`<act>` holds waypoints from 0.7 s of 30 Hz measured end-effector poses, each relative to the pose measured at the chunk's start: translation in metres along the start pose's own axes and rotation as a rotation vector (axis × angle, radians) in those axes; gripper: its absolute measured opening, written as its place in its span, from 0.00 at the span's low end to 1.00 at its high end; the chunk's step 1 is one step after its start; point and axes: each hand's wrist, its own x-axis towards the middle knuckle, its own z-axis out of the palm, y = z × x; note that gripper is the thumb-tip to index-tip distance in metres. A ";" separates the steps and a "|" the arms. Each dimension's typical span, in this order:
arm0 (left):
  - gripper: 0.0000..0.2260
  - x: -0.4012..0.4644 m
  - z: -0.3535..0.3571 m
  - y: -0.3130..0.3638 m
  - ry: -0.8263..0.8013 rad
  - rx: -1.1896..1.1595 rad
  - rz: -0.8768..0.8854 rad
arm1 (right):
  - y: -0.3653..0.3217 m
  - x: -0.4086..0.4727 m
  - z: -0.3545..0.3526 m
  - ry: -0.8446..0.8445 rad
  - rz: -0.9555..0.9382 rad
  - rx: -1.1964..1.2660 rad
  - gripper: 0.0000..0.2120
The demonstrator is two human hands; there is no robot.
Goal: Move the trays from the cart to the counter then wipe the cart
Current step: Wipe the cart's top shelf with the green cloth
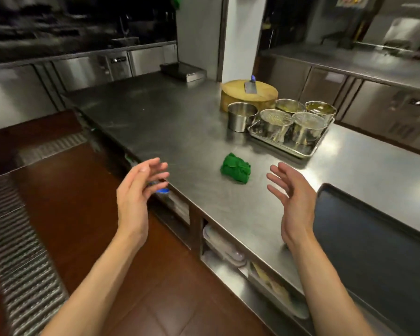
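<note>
A crumpled green cloth (235,171) lies on the steel counter (170,122), between my two hands. My left hand (137,192) hovers off the counter's near edge, fingers apart and empty. My right hand (294,202) is raised over the counter, to the right of the cloth, open and empty too. A dark flat tray (374,241) lies on the counter at the right, beside my right forearm. A metal tray (301,151) holding steel canisters stands further back. No cart is in view.
A round wooden chopping block (250,94) with a cleaver (250,86) stuck in it stands behind the canisters. One loose steel canister (241,116) sits left of the metal tray. Shelves under the counter hold containers (224,248). The floor has red tiles and metal drain grates (22,263).
</note>
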 end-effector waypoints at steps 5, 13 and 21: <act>0.15 0.032 -0.013 -0.005 0.006 0.020 0.018 | 0.013 0.021 0.037 0.010 0.012 -0.002 0.14; 0.15 0.122 0.006 -0.044 -0.052 0.065 0.030 | 0.042 0.102 0.074 0.062 0.018 0.014 0.14; 0.13 0.220 0.045 -0.087 -0.117 0.055 -0.005 | 0.068 0.187 0.100 0.136 0.047 -0.010 0.13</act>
